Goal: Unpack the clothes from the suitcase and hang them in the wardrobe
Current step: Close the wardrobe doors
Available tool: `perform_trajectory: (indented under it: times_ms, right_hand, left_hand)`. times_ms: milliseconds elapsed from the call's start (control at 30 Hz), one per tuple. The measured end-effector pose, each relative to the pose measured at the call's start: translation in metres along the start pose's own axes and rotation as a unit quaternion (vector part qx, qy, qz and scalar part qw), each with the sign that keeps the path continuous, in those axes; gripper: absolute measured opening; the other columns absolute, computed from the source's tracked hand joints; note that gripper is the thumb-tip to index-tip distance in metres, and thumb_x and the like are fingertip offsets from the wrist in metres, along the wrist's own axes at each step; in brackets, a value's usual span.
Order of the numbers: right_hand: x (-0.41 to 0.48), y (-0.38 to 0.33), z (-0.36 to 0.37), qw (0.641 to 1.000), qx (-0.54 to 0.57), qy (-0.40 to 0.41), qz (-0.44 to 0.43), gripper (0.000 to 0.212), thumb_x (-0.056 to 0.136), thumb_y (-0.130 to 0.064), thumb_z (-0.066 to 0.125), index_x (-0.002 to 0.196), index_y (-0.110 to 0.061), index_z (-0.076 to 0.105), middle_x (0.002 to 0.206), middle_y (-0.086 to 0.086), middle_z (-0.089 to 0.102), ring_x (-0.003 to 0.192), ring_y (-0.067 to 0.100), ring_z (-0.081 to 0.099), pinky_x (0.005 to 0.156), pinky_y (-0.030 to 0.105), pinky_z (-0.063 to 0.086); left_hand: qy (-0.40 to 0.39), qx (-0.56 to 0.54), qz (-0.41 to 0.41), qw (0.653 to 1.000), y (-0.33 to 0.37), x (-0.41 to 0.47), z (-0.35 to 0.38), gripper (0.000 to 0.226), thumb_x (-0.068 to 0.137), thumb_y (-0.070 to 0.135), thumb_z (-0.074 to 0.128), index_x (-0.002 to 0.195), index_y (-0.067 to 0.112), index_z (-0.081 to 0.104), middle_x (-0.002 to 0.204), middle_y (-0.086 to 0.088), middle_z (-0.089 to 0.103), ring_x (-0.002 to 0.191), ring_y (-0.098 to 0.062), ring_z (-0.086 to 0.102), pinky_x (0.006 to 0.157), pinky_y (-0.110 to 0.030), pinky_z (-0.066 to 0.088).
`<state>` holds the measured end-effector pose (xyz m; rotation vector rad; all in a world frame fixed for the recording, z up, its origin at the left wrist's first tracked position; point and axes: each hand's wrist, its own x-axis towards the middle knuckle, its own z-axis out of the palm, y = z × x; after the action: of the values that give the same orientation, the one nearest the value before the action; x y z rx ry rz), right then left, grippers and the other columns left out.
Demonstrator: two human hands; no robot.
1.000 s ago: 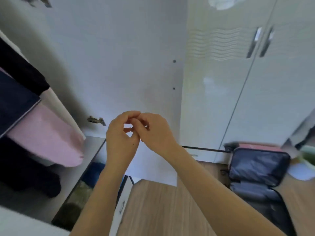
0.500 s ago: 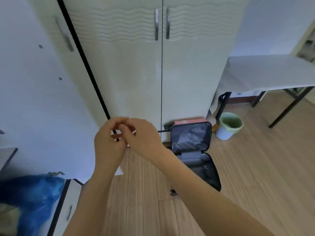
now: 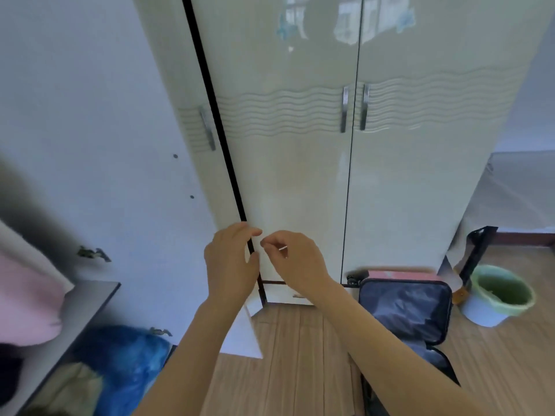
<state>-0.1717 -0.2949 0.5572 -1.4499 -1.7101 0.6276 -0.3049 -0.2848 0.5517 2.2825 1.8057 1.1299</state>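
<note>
Plank floor, glossy wave-ribbed wardrobe, rounded dark suitcase.

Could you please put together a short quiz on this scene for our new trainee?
1. True or false: the suitcase lies open on the floor.
2. What stands to the right of the suitcase in the view? A) a green bucket B) a chair C) a lamp
3. Fill in: the two wardrobe doors facing the camera are both ___.
Key: 1 true; 2 A; 3 closed.
</note>
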Motion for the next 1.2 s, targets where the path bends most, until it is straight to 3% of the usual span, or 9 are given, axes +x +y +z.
perform_trajectory:
  times_ms: [133, 433, 533, 667, 800, 900, 1000, 1067, 1200]
  right_hand:
    - [0.05, -0.016, 0.017, 1.0, -0.01, -0.012, -0.023, 0.027, 0.096, -0.022, 0.05, 0.12, -0.023, 0.061, 0.112, -0.009, 0.066, 0.101, 0.007, 0.06, 0.087, 0.019, 0.042]
    - [0.152, -0.05, 0.054, 0.998, 0.032, 0.005, -0.062, 0.028, 0.096, -0.019, 0.049, 0.123, -0.019, 0.058, 0.11, -0.003, 0.065, 0.1, 0.012, 0.059, 0.084, 0.02, 0.043]
    - [0.175, -0.053, 0.06, 0.996, 0.034, 0.025, -0.077, 0.025, 0.096, -0.018, 0.048, 0.118, -0.018, 0.06, 0.108, -0.004, 0.066, 0.091, 0.008, 0.057, 0.082, 0.02, 0.043]
    - [0.201, -0.056, 0.062, 0.993, 0.066, 0.027, -0.093, 0.032, 0.096, -0.011, 0.045, 0.124, -0.018, 0.058, 0.112, -0.007, 0.062, 0.093, 0.001, 0.051, 0.076, 0.007, 0.031]
    - [0.227, -0.062, 0.063, 0.984, 0.099, -0.042, -0.14, 0.038, 0.091, 0.001, 0.044, 0.124, -0.012, 0.06, 0.115, 0.002, 0.065, 0.09, 0.008, 0.055, 0.081, 0.018, 0.041]
    - [0.232, -0.066, 0.066, 0.972, 0.142, -0.147, -0.118, 0.029, 0.094, -0.004, 0.044, 0.116, -0.011, 0.061, 0.1, -0.003, 0.066, 0.087, 0.013, 0.061, 0.078, 0.031, 0.054]
    - [0.238, -0.07, 0.07, 0.955, 0.196, -0.204, -0.092, 0.025, 0.096, -0.006, 0.041, 0.106, -0.01, 0.063, 0.079, -0.003, 0.062, 0.073, 0.015, 0.058, 0.077, 0.046, 0.056]
    - [0.241, -0.07, 0.072, 0.95, 0.206, -0.22, -0.086, 0.023, 0.097, -0.008, 0.042, 0.104, -0.01, 0.064, 0.084, 0.005, 0.064, 0.078, 0.019, 0.059, 0.079, 0.049, 0.057]
    - [0.245, -0.067, 0.072, 0.947, 0.197, -0.231, -0.103, 0.025, 0.095, -0.011, 0.044, 0.111, -0.015, 0.063, 0.099, 0.002, 0.069, 0.091, 0.022, 0.066, 0.078, 0.046, 0.058]
  left_hand:
    - [0.007, 0.119, 0.013, 0.993, -0.031, 0.048, -0.016, 0.042, 0.078, 0.004, 0.069, 0.117, 0.021, 0.064, 0.14, -0.003, 0.049, 0.131, -0.024, 0.041, 0.105, -0.047, 0.023]
    - [0.054, 0.302, 0.108, 0.946, -0.073, 0.136, -0.03, 0.062, 0.044, -0.004, 0.084, 0.1, 0.017, 0.068, 0.131, -0.01, 0.058, 0.123, -0.027, 0.055, 0.099, -0.049, 0.019]
    - [0.081, 0.34, 0.156, 0.924, -0.077, 0.148, -0.035, 0.056, 0.045, -0.004, 0.082, 0.096, 0.012, 0.068, 0.13, -0.009, 0.059, 0.124, -0.025, 0.054, 0.099, -0.05, 0.022]
    - [0.082, 0.357, 0.158, 0.917, -0.078, 0.156, -0.04, 0.051, 0.044, 0.002, 0.084, 0.093, 0.013, 0.07, 0.13, -0.008, 0.06, 0.122, -0.021, 0.055, 0.101, -0.049, 0.024]
    - [0.133, 0.361, 0.162, 0.909, -0.081, 0.157, -0.038, 0.038, 0.066, -0.006, 0.063, 0.098, 0.013, 0.07, 0.137, -0.007, 0.054, 0.125, -0.02, 0.051, 0.098, -0.043, 0.028]
    - [0.215, 0.345, 0.111, 0.907, -0.069, 0.164, -0.042, 0.052, 0.089, 0.0, 0.022, 0.119, 0.012, 0.062, 0.143, -0.009, 0.047, 0.128, -0.024, 0.043, 0.092, -0.04, 0.033]
    - [0.25, 0.372, 0.041, 0.893, -0.06, 0.177, -0.046, 0.054, 0.082, 0.007, 0.05, 0.136, 0.012, 0.051, 0.15, -0.009, 0.035, 0.126, -0.025, 0.042, 0.087, -0.038, 0.035]
    - [0.241, 0.377, -0.007, 0.894, -0.056, 0.185, -0.046, 0.068, 0.072, 0.007, 0.063, 0.138, 0.012, 0.048, 0.15, -0.01, 0.03, 0.124, -0.025, 0.041, 0.086, -0.038, 0.034]
    - [0.245, 0.388, -0.052, 0.887, -0.048, 0.188, -0.039, 0.068, 0.074, -0.001, 0.028, 0.138, 0.011, 0.044, 0.151, -0.013, 0.024, 0.119, -0.025, 0.041, 0.082, -0.037, 0.033]
